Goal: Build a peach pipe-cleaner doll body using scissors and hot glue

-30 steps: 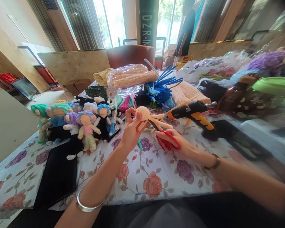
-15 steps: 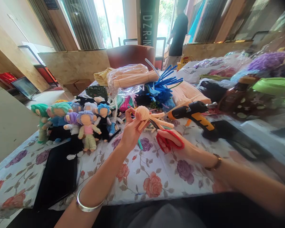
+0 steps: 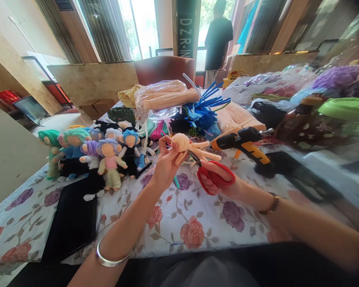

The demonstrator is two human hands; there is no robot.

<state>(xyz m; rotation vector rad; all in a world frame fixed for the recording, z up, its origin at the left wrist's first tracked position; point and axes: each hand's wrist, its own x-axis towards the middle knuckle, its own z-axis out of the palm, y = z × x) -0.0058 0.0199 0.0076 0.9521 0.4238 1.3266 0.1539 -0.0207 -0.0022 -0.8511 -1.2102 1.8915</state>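
Beyond the hands lies a bright room with tall windows, grey-green pleated curtains and a low, tan, mottled wall. A table draped in a white cloth printed with red and purple roses spreads under and around both hands. Across it, straight ahead of them, stands a reddish-brown, rounded-back chair; farther off and to its right, a person in a dark top stands by the window.

Left of the left forearm lies a flat, glossy black rectangular panel, with a crowd of small, colourful-haired yarn dolls behind it. Just past the hands sit plastic-wrapped bundles of peach fuzzy stems and a tuft of blue fuzzy stems. A black-and-yellow glue gun stands beyond the right hand, which grips red-handled, dark-bladed scissors. The left hand pinches a peach, round-headed fuzzy figure above the cloth, the scissor tips at its underside.
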